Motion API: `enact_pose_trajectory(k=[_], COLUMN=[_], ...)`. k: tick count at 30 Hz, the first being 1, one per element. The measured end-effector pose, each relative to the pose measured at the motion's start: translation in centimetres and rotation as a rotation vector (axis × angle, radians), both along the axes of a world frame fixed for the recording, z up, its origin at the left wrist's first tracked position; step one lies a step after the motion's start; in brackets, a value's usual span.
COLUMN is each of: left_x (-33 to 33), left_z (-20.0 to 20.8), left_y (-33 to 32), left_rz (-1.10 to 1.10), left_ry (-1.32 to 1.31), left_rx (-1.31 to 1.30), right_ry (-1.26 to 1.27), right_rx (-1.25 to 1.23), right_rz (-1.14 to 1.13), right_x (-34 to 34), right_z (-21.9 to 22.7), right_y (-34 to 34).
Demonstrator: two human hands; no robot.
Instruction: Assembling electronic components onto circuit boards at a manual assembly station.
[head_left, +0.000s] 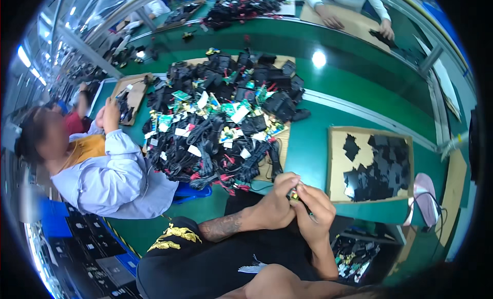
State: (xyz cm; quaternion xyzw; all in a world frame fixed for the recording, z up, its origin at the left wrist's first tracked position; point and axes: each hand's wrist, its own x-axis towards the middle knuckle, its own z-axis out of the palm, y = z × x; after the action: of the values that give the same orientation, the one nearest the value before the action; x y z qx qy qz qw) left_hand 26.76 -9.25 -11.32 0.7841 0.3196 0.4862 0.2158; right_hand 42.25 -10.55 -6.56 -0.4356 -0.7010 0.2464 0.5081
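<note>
My left hand (pixel 276 204) and my right hand (pixel 317 209) meet just above my lap, near the edge of the green table. Pinched between their fingertips is a small circuit board (pixel 294 194) with a yellow part on it; the fingers hide most of it. A black cable (pixel 263 188) lies by the table edge beside my left hand. Beyond that hand rises a large heap of black cables (pixel 205 155) with green circuit boards, white tags and red ends. To the right of my hands is a shallow cardboard tray (pixel 334 145) holding flat black pieces (pixel 382 160).
A co-worker in a pale jacket (pixel 115 165) sits at the left, hands raised by a cardboard box (pixel 137 96). Across the table, another person's hands (pixel 331 19) rest on cardboard. A pink object (pixel 423 196) with a dark cord stands at the right edge. Metal rails (pixel 359 114) cross the table.
</note>
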Motion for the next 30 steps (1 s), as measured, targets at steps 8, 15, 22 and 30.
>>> enact_pose_trajectory(k=[8,15,22,30], left_x=[-1.6,-1.1,-0.9,-0.6], left_z=[1.6,0.8,3.7,4.6], left_y=[-0.4,-0.5,-1.5,-1.2], left_rz=[-0.113,-0.263,-0.242,-0.535], left_ry=[-0.098,-0.454,-0.338,-0.324], left_rx=[-0.125,-0.442,-0.338,-0.569], right_ry=[0.111,0.393,0.515,0.542], right_rx=[-0.056,-0.279,-0.414,-0.488], right_rz=[0.136,0.292,0.140,0.104], right_x=[-0.5,0.7,1.8,3.2], right_z=[-1.2,-1.1,-3.6,-4.5], right_y=[0.7,-0.4,-2.4,-4.1])
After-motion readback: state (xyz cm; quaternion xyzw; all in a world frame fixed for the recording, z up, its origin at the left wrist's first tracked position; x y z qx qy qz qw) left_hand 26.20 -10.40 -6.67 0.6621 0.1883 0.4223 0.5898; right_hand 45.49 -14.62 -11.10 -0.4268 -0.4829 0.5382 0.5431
